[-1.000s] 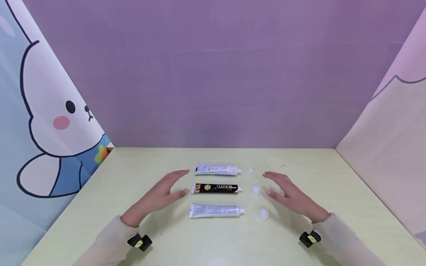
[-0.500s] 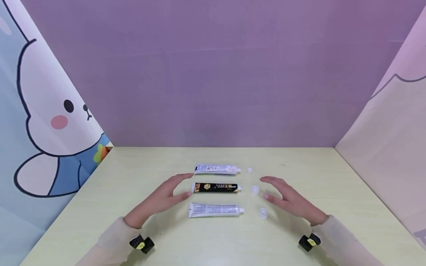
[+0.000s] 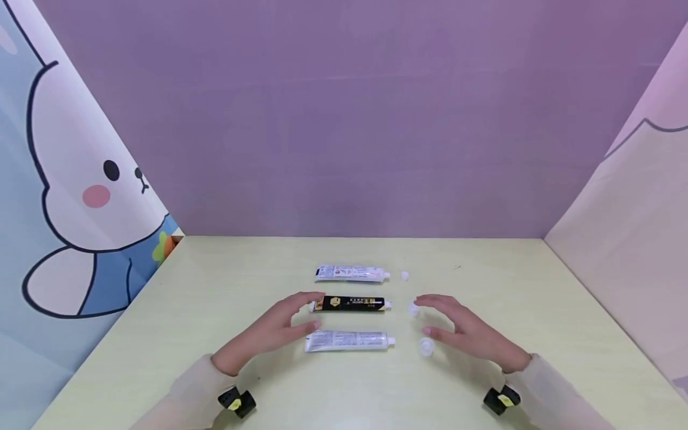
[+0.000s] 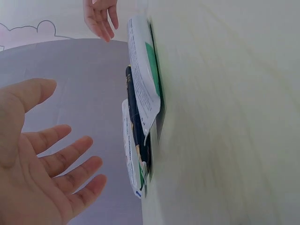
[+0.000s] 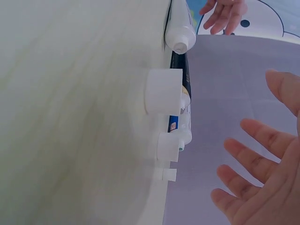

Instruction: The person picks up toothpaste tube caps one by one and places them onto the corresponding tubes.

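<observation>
Left hand (image 3: 274, 327) and right hand (image 3: 469, 328) apart, empty, seemingly reaching above worktop (image 3: 344, 391); gripping black tube (image 3: 356, 304) calls for lowering.

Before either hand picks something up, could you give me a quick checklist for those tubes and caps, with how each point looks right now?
1. Nothing held yet: ok; left hand and right hand are both open.
2. Fingers clear of everything: ok; the wrist views show gaps.
3. Laid out separately: ok; near tube, black tube and far tube lie apart.
4. Capped: not ok; all three are uncapped.
5. Caps at hand: ok; near cap, middle cap and far cap sit on the table beyond the open ends.
6. Each cap fits its neighbour: cannot tell.
</observation>
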### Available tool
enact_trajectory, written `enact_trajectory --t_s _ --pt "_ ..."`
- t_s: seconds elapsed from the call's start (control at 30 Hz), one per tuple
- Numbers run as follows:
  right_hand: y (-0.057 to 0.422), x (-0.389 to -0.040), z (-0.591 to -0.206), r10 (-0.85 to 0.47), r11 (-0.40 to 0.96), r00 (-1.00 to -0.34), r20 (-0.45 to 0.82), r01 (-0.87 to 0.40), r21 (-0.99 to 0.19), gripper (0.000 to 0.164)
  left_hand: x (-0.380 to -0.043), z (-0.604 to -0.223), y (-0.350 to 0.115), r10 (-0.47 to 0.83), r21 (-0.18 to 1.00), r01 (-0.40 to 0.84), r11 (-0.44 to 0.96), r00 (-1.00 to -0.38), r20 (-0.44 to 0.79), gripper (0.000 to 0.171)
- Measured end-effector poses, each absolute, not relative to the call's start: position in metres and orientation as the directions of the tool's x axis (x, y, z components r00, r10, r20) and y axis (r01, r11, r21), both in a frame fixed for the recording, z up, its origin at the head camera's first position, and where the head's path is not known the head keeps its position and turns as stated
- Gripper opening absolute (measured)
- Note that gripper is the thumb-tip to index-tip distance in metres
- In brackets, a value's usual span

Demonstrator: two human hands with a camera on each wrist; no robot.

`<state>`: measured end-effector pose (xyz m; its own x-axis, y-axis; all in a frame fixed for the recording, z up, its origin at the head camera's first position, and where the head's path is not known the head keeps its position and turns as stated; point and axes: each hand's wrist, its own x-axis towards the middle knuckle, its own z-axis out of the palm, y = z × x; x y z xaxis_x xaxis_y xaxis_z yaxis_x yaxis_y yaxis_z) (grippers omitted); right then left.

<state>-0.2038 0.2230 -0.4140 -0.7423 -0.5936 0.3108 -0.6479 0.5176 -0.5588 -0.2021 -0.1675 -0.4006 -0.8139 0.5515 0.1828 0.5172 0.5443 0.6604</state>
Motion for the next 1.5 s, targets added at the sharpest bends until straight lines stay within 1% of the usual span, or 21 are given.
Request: enact_trajectory --t_s 0.13,0.23,0.6,0.77,0.87,1.0,1.1,1.3,1.5 --pt "0.222 -0.201 -0.414 -0.608 0.506 -0.744 0.278 -0.632 -0.586 0.047 -0.202 -0.404 -0.164 0.574 0.694 0.508 0.51 -0.802 0.165 0.052" --pt "0.222 -0.201 -0.415 -0.619 0.483 -0.736 0.276 -0.633 -0.605 0.046 -0.202 -0.406 -0.161 0.6 0.707 0.515 0.485 -0.784 0.16 0.052" --pt "0.222 -0.2 -0.42 -0.648 0.459 -0.743 0.167 -0.557 -0.693 0.051 -0.203 -0.412 -0.151 0.638 0.724 0.502 0.474 -0.762 0.111 0.052" --pt "0.225 -0.202 -0.422 -0.659 0.433 -0.746 0.094 -0.479 -0.764 0.053 -0.202 -0.413 -0.147 0.651 0.737 0.491 0.464 -0.754 0.092 0.052" --pt "0.227 -0.204 -0.424 -0.646 0.441 -0.762 0.041 -0.417 -0.795 0.051 -0.202 -0.413 -0.145 0.656 0.749 0.481 0.455 -0.75 0.083 0.052" --pt "0.23 -0.207 -0.429 -0.633 0.419 -0.774 -0.004 -0.338 -0.843 0.048 -0.204 -0.414 -0.141 0.672 0.768 0.469 0.436 -0.737 0.069 0.052" --pt "0.233 -0.209 -0.433 -0.628 0.397 -0.778 -0.024 -0.294 -0.869 0.049 -0.205 -0.416 -0.138 0.683 0.777 0.466 0.423 -0.727 0.064 0.051" --pt "0.237 -0.209 -0.436 -0.642 0.363 -0.765 -0.048 -0.248 -0.898 0.052 -0.21 -0.42 -0.132 0.667 0.807 0.421 0.414 -0.743 0.046 0.049" --pt "0.239 -0.211 -0.437 -0.678 0.302 -0.735 0.007 -0.288 -0.909 0.05 -0.211 -0.418 -0.128 0.644 0.853 0.349 0.388 -0.765 0.02 0.048"
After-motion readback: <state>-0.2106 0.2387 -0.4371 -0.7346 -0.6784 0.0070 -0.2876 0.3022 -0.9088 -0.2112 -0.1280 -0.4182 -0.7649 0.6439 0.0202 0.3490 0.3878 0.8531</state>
